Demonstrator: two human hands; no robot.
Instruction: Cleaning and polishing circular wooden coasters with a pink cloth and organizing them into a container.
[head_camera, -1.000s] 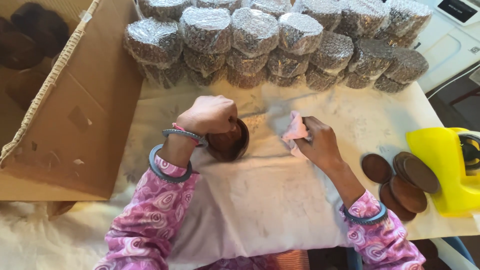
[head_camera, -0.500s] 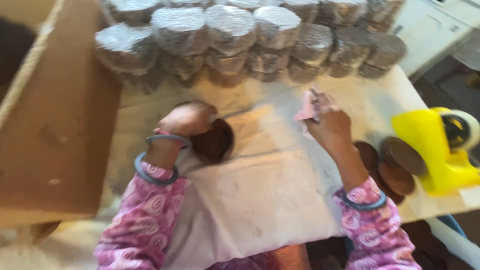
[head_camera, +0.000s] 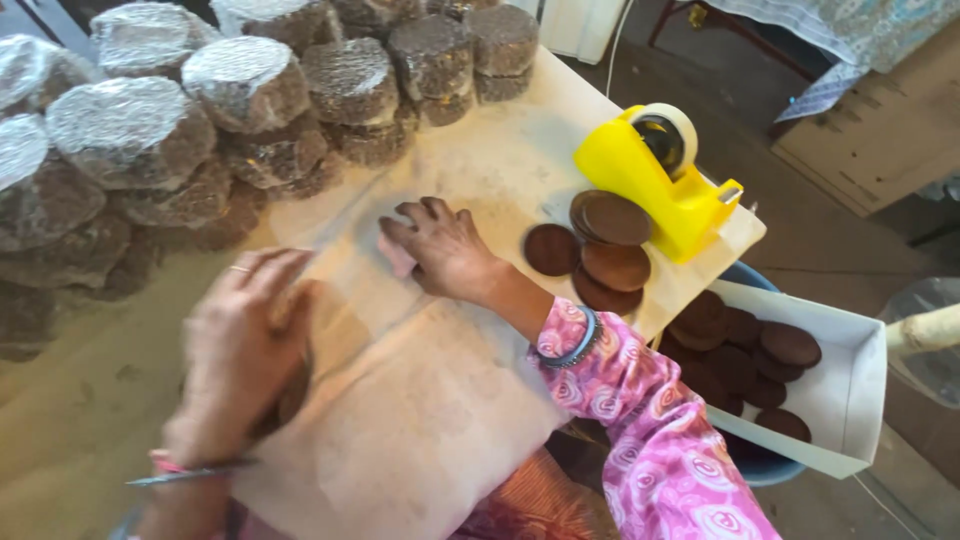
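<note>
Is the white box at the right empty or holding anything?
Holding. The white box is open-topped and has dark brown round discs piled across its floor, some overlapping. It sits off the table edge, beside the person's right sleeve.

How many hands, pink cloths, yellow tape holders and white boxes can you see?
Hands: 2, the left hand and the right hand
Pink cloth: 1
Yellow tape holder: 1
White box: 1
Total: 5
</note>
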